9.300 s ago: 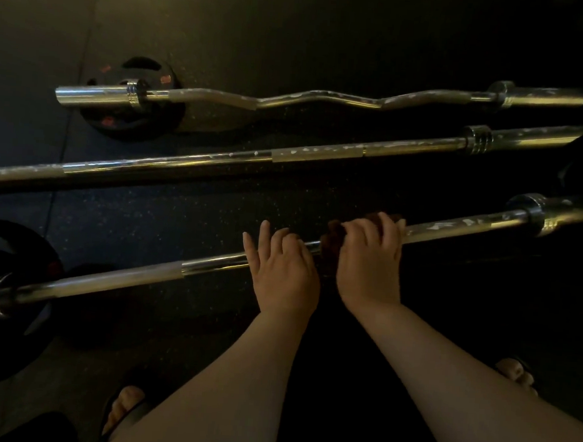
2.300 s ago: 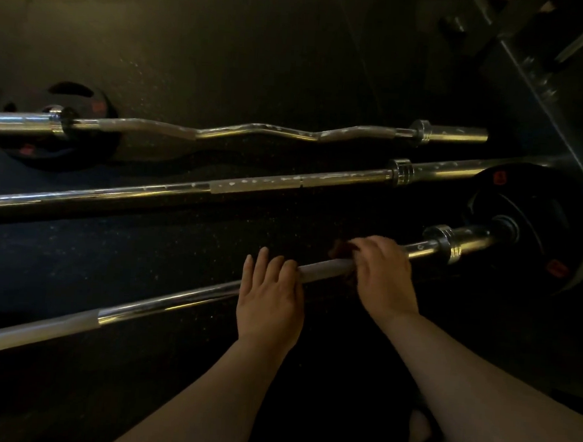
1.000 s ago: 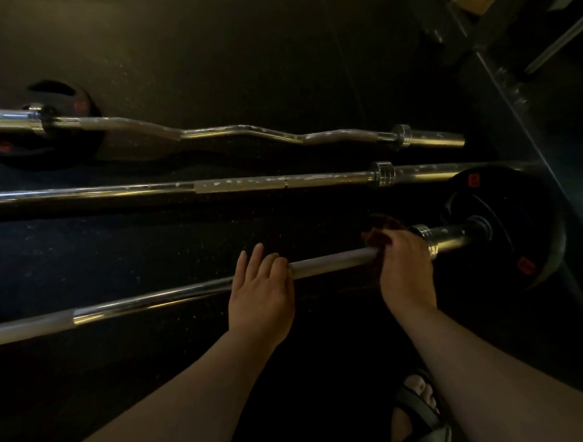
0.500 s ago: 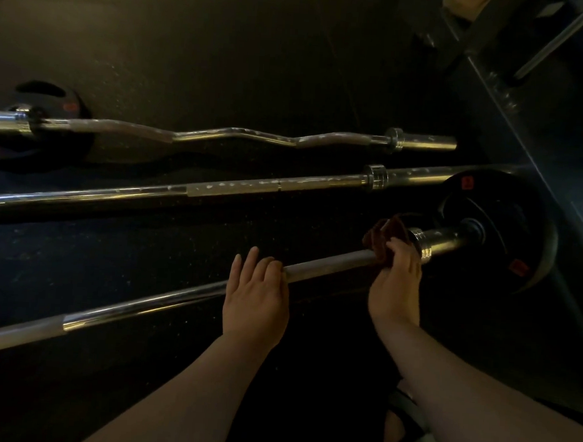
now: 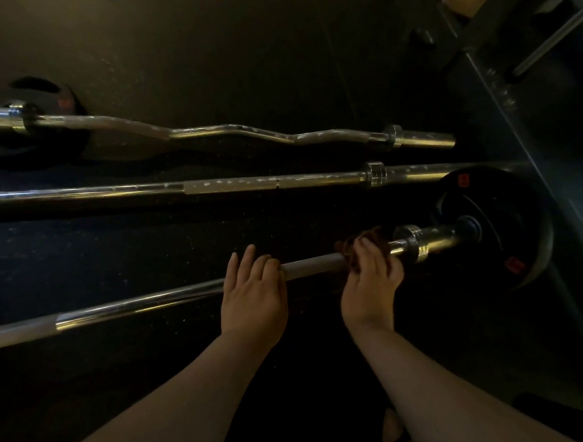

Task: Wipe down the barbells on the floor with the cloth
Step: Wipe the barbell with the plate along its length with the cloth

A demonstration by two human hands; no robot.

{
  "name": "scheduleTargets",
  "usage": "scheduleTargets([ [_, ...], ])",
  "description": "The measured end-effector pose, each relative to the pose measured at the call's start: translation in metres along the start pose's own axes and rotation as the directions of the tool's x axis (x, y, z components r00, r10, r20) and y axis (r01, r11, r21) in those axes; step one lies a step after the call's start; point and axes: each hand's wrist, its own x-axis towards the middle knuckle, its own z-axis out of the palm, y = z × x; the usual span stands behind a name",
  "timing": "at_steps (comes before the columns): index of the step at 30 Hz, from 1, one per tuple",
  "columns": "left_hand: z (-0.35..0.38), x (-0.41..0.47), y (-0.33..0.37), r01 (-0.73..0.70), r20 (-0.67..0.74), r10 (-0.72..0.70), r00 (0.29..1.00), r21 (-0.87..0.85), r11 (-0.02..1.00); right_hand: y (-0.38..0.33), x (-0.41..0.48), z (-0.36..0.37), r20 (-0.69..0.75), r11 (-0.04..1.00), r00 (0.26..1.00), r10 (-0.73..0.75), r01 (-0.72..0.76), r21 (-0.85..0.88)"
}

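Three chrome bars lie side by side on the dark floor. The nearest straight barbell (image 5: 162, 301) runs from lower left to a black plate (image 5: 508, 230) at the right. My left hand (image 5: 253, 293) rests on its shaft with fingers laid straight over it. My right hand (image 5: 371, 280) grips a dark red cloth (image 5: 367, 239) wrapped around the shaft just left of the collar (image 5: 415, 240). Behind it lie a second straight barbell (image 5: 237, 185) and a curl bar (image 5: 227, 132).
A black weight plate (image 5: 42, 137) sits under the curl bar's left end. A dark metal rack frame (image 5: 516, 91) stands at the upper right, close to the bars' right ends. My foot (image 5: 391, 432) shows at the bottom.
My right hand has slid the cloth rightward along the near bar to the collar. The left hand keeps its place on the shaft.
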Motion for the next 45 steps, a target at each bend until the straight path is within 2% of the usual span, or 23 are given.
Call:
scheduleTargets([
  [2,0.001,-0.001,-0.002,-0.003,-0.008,0.003,1.0,-0.004,1.0,0.005,0.0,-0.003,0.054,0.998,0.996,-0.066,0.067,-0.015],
  [4,0.002,-0.001,-0.004,-0.009,-0.005,0.009,1.0,-0.019,1.0,0.014,0.01,-0.017,0.064,0.999,0.997,-0.037,0.037,-0.001],
  [7,0.001,0.0,-0.003,-0.017,-0.001,0.017,1.0,-0.034,0.999,0.018,0.026,-0.03,-0.064,0.961,0.965,0.254,-0.244,0.132],
  [9,0.001,0.001,-0.002,-0.028,0.0,0.028,1.0,-0.039,0.999,0.004,0.025,-0.021,-0.088,0.939,0.944,0.319,-0.301,0.168],
  [10,0.001,0.001,-0.002,-0.027,0.0,0.027,1.0,-0.039,0.999,-0.004,0.021,-0.014,-0.071,0.953,0.957,0.281,-0.269,0.142],
  [13,0.001,0.0,-0.003,-0.012,-0.008,0.012,1.0,-0.029,1.0,-0.008,0.006,-0.003,0.029,0.999,0.998,0.052,-0.051,-0.011],
  [14,0.001,-0.001,-0.004,-0.012,-0.014,0.012,1.0,-0.029,1.0,-0.004,0.007,-0.007,0.056,0.999,0.998,0.028,-0.026,-0.036],
  [16,0.001,-0.001,-0.006,-0.018,-0.025,0.017,1.0,-0.031,0.999,0.002,0.02,-0.02,0.061,0.996,0.995,0.082,-0.08,-0.036],
  [19,0.0,0.002,-0.005,-0.017,-0.017,0.016,1.0,-0.04,0.999,0.005,0.036,-0.03,-0.031,0.982,0.983,0.183,-0.184,-0.039],
  [23,0.001,0.004,-0.002,-0.017,0.001,0.017,1.0,-0.018,1.0,-0.01,0.019,-0.008,0.006,0.988,0.991,0.135,-0.134,-0.078],
  [25,0.002,0.002,0.0,0.011,-0.003,-0.011,1.0,-0.001,1.0,-0.019,0.005,0.004,0.109,0.995,0.994,-0.016,0.026,-0.094],
  [27,0.002,0.001,0.002,0.031,-0.023,-0.031,0.999,0.015,0.999,-0.024,0.002,0.006,0.222,0.959,0.953,-0.205,0.241,-0.147],
  [29,0.002,0.0,0.0,0.01,-0.035,-0.01,0.999,-0.003,1.0,-0.019,0.011,-0.003,0.269,0.922,0.924,-0.271,0.329,-0.203],
  [32,-0.003,-0.005,-0.007,-0.027,-0.015,0.028,1.0,0.038,0.999,-0.003,0.025,-0.014,0.16,0.951,0.968,-0.192,0.224,-0.214],
  [34,-0.007,-0.012,-0.011,0.049,-0.057,-0.045,0.997,0.083,0.995,-0.006,0.024,-0.008,0.096,0.971,0.986,-0.135,0.151,-0.186],
  [36,-0.009,-0.017,-0.014,0.136,-0.062,-0.133,0.989,0.058,0.989,-0.022,0.014,0.01,0.099,0.977,0.989,-0.112,0.127,-0.17],
  [38,-0.009,-0.018,-0.017,0.154,-0.051,-0.151,0.987,0.048,0.987,-0.036,0.001,0.024,0.16,0.962,0.971,-0.179,0.207,-0.181],
  [40,-0.01,-0.017,-0.02,0.154,-0.05,-0.152,0.987,0.028,0.988,-0.04,0.0,0.024,0.28,0.919,0.913,-0.296,0.352,-0.178],
  [42,-0.012,-0.016,-0.02,0.146,-0.033,-0.145,0.989,0.004,0.989,-0.032,0.012,0.013,0.345,0.884,0.868,-0.357,0.433,-0.177],
  [43,-0.014,-0.017,-0.021,0.142,-0.029,-0.142,0.989,-0.003,0.99,-0.027,0.018,0.007,0.327,0.895,0.883,-0.337,0.409,-0.181],
  [45,-0.016,-0.017,-0.022,0.133,-0.026,-0.134,0.991,-0.014,0.991,-0.021,0.026,0.002,0.189,0.953,0.961,-0.204,0.239,-0.185],
])
